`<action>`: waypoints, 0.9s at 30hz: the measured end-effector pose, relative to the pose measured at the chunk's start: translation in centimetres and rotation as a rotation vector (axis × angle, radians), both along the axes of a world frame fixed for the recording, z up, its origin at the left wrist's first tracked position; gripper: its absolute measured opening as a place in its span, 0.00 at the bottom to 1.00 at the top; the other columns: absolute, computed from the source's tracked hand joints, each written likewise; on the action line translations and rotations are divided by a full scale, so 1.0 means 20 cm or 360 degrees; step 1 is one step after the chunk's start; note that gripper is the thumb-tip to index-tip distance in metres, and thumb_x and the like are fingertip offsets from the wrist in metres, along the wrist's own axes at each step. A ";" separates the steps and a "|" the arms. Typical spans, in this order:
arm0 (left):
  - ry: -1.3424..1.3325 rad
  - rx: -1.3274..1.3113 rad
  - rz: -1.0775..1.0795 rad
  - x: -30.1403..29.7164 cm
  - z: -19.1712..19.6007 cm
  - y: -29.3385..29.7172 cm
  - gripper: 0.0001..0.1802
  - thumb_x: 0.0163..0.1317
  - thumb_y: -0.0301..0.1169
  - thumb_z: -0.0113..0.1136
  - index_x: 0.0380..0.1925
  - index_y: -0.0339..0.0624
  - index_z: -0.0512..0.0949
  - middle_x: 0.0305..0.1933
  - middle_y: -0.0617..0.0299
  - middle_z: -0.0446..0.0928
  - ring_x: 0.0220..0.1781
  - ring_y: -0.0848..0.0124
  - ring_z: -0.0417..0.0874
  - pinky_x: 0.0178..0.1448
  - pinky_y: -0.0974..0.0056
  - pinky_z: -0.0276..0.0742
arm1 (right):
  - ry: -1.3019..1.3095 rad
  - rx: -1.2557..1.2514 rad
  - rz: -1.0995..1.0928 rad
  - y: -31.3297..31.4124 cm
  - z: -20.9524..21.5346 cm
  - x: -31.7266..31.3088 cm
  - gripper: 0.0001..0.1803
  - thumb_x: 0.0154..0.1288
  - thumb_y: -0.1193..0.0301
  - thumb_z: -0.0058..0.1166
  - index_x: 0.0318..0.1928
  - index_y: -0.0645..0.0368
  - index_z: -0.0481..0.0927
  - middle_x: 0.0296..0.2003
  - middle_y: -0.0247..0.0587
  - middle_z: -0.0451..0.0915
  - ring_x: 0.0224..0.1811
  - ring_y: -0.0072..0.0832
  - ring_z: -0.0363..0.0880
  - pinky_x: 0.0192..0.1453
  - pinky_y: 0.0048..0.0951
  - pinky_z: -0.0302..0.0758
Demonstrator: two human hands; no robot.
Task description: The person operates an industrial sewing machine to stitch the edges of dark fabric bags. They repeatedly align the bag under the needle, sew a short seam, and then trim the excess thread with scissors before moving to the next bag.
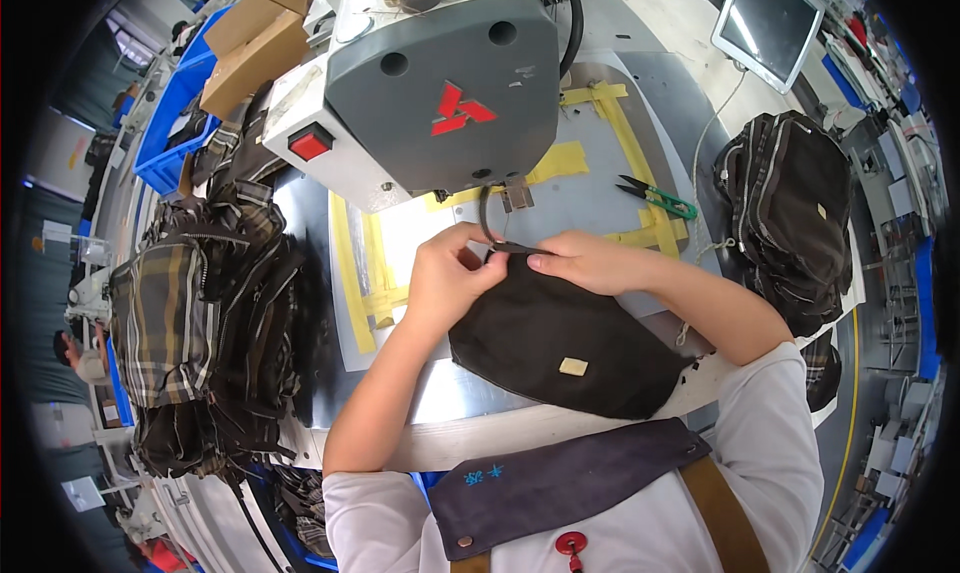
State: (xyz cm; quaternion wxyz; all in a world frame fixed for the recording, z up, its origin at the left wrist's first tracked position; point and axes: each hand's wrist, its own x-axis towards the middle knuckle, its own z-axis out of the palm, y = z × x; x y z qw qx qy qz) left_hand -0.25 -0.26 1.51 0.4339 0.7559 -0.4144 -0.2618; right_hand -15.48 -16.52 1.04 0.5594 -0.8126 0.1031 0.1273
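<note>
Heaped far to the left of the left hand: a tall pile of plaid and dark fabric bags with pale zips, crowding the table's left edge and leaving little free room there. Above that pile, blue plastic bins carrying brown cardboard boxes. Nearer, just left of the left hand, strips of yellow tape framing a smooth grey metal plate of the work surface. Left hand pinched shut on the top edge of the dark brown soft cloth pouch with a small tan patch, thumb and fingers together on a thin black strap. Directly above both hands, the bulky grey and white sewing machine head with a red switch, hanging low over the fingers, close overhead. Right hand pressed flat on the same top edge, fingertips clamping the strap, touching the left hand's fingers. Pouch lying mostly below the hands, sagging toward the table's near rim. Up and right of the right hand, green-handled thread snips on open bare plate. Farther right, a second dark stack of zipped bags at the table's right edge, and a tilted flat screen beyond it.
</note>
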 end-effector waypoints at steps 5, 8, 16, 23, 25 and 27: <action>0.0020 0.0006 0.0027 0.02 0.03 0.01 0.12 0.51 0.30 0.70 0.34 0.36 0.82 0.26 0.62 0.80 0.22 0.78 0.77 0.28 0.71 0.72 | -0.0018 0.0016 0.0087 -0.03 -0.02 -0.02 0.24 0.74 0.57 0.43 0.47 0.68 0.77 0.33 0.49 0.79 0.37 0.33 0.78 0.43 0.33 0.72; 0.0166 -0.0010 0.0026 0.01 0.03 0.00 0.15 0.52 0.31 0.71 0.37 0.34 0.81 0.28 0.61 0.80 0.23 0.78 0.78 0.30 0.71 0.74 | -0.0203 -0.0053 -0.0077 0.00 0.00 -0.01 0.23 0.73 0.57 0.44 0.48 0.68 0.77 0.34 0.49 0.80 0.38 0.33 0.78 0.44 0.34 0.73; 0.0064 0.0067 0.0184 0.07 0.02 0.02 0.13 0.57 0.32 0.69 0.36 0.33 0.81 0.32 0.55 0.82 0.32 0.70 0.81 0.40 0.65 0.77 | -0.0323 0.0199 -0.0785 0.03 -0.06 0.03 0.20 0.69 0.61 0.51 0.49 0.67 0.77 0.37 0.44 0.81 0.41 0.29 0.78 0.47 0.31 0.73; -0.0038 -0.0180 -0.0246 0.10 0.01 -0.01 0.09 0.60 0.26 0.64 0.38 0.32 0.81 0.30 0.59 0.81 0.33 0.73 0.79 0.42 0.67 0.75 | -0.0472 0.0042 -0.0602 0.10 0.03 0.04 0.08 0.63 0.72 0.60 0.40 0.62 0.79 0.32 0.34 0.79 0.34 0.20 0.76 0.39 0.26 0.72; 0.0196 0.0007 -0.0191 0.09 0.02 -0.01 0.08 0.61 0.27 0.63 0.37 0.33 0.80 0.28 0.61 0.80 0.34 0.76 0.79 0.42 0.68 0.75 | -0.0578 -0.0256 -0.0542 0.09 0.04 0.04 0.08 0.63 0.72 0.60 0.40 0.61 0.79 0.32 0.34 0.79 0.33 0.19 0.76 0.39 0.26 0.72; 0.0146 -0.0044 -0.0182 0.08 -0.02 0.00 0.06 0.60 0.25 0.64 0.36 0.34 0.81 0.29 0.60 0.80 0.33 0.74 0.80 0.41 0.69 0.75 | -0.0890 -0.0580 -0.0487 0.08 0.00 0.03 0.07 0.64 0.71 0.60 0.39 0.61 0.79 0.30 0.34 0.79 0.31 0.18 0.74 0.37 0.26 0.72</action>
